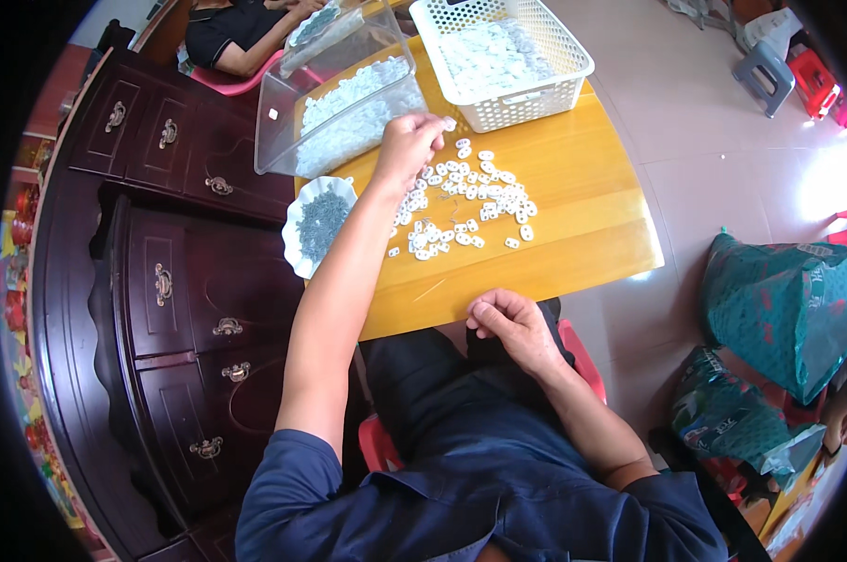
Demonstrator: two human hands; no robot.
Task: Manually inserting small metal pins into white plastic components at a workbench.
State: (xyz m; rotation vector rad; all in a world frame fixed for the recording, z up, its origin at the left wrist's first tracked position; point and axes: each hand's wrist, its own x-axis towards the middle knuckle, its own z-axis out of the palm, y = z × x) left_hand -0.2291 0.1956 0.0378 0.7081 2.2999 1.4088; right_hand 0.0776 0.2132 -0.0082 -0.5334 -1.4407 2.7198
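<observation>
My left hand (410,150) is stretched over the wooden table and pinches a small white plastic piece (449,124) at its fingertips. Below it lies a loose spread of white oval plastic pieces with dark holes (504,192), with a few thin wires or pins among them. My right hand (515,326) rests at the table's near edge, above my lap. Its fingers are curled together, and whatever they hold, if anything, cannot be made out. Left of my forearm, a white scalloped bowl (293,245) holds many small grey screw-like parts (324,219).
At the table's far side stand a clear plastic bin (275,140) and a white perforated basket (526,110), both filled with white pieces. A dark wooden cabinet (175,253) flanks the left. Another person (231,42) sits beyond. Green bags (784,314) and stools (765,77) are on the right.
</observation>
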